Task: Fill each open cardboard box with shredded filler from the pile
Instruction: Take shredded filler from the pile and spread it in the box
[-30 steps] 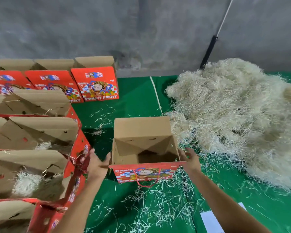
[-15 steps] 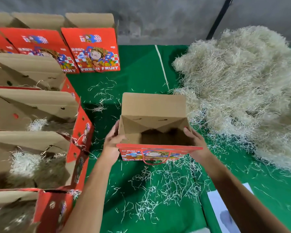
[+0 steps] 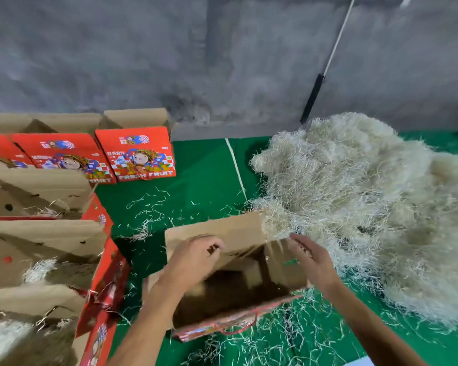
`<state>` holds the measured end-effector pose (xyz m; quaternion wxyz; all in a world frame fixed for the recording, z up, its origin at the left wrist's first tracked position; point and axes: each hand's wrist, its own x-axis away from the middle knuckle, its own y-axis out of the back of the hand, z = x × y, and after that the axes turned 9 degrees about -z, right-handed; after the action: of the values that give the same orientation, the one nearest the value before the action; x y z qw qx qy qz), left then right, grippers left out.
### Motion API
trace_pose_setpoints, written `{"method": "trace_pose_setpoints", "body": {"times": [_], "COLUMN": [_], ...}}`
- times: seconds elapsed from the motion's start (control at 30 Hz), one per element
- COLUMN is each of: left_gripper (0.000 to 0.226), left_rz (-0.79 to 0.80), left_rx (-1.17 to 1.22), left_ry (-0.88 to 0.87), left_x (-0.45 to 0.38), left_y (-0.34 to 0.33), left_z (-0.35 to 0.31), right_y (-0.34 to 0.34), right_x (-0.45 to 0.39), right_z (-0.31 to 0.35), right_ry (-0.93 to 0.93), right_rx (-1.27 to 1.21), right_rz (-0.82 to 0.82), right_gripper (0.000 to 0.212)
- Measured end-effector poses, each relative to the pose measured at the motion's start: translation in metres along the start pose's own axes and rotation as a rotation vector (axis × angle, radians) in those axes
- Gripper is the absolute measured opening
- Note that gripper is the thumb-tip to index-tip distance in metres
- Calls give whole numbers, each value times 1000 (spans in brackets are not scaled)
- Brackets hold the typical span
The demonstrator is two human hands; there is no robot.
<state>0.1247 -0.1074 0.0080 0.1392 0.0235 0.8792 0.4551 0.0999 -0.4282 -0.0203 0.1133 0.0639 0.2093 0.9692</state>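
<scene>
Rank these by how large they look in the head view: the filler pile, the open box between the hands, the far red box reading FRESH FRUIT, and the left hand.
1. filler pile
2. open box, though nearness enlarges it
3. FRESH FRUIT box, farther away, so unsure
4. left hand
</scene>
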Motion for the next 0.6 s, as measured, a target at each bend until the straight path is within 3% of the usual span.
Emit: {"method": "trace_pose_setpoints", "body": {"times": [0.13, 0.23, 0.3, 0.43, 0.53, 0.6], "left_gripper": [24, 42, 58, 91, 96, 94], "left_rz": [93, 227, 243, 372, 483, 512], "left_rx": [-4, -155, -224, -214, -233, -219], "left_ry": [-180, -384, -399, -80, 190, 373], "left_x": [-60, -109, -140, -191, -217, -224], "left_y": [-30, -78, -114, -184, -231, -262], "left_z": [-72, -113, -132, -143, -121, -98], "right_y": [26, 36, 42, 46, 39, 29], "right_x": [-35, -64, -91, -150, -188, -208], "right_z": [1, -8, -18, -44, -70, -93], "right_ry": [44, 7, 11, 70, 110, 30], "right_rx": [-10, -20, 21, 272, 617, 687], "right_rz": [-22, -13, -13, -24, -36, 10], "right_gripper": [62, 66, 67, 63, 80, 91]}}
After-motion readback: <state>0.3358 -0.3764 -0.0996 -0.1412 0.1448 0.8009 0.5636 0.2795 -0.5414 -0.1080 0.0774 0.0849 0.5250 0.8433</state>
